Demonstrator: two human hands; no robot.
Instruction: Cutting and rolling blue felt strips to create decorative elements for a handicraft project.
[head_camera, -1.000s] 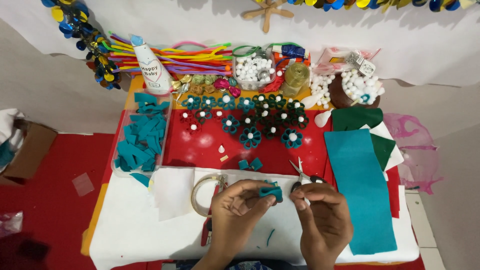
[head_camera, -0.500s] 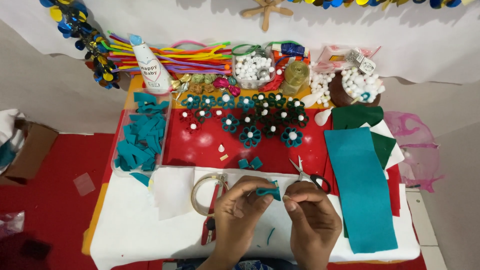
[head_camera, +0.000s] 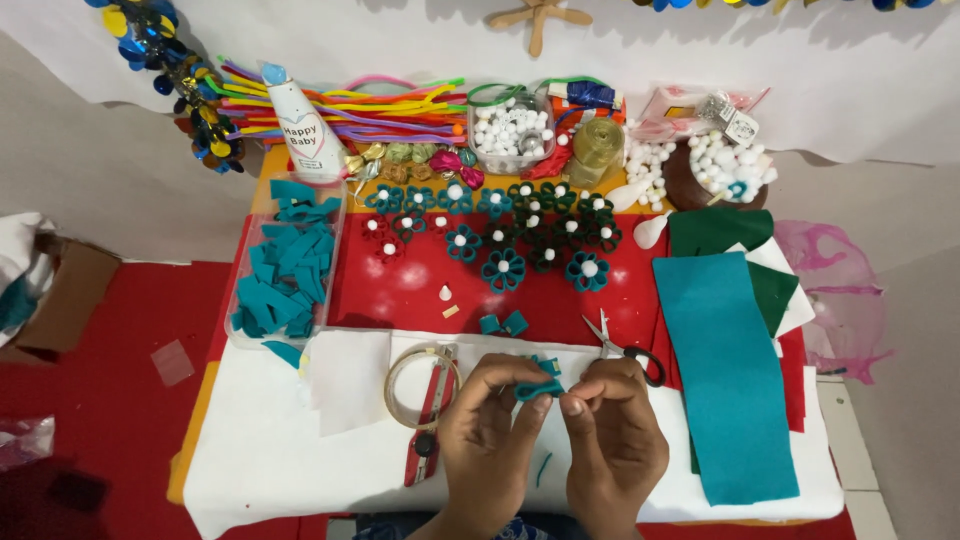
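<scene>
My left hand and my right hand meet over the white sheet near the table's front edge. Together they pinch a small folded teal felt strip between thumbs and fingertips. Small scissors lie just beyond my right hand. A roll of clear tape and a red cutter lie left of my left hand. Two small teal felt loops sit on the red surface just beyond my hands.
Several felt flowers with white centres cover the red mat. A clear tray of teal felt strips stands at left. Teal felt sheet and green felt lie at right. Pipe cleaners, pom-pom tub and glue bottle line the back.
My right hand put down the scissors, which now lie on the table. Both hands came together on the teal felt strip and moved slightly toward the front edge.
</scene>
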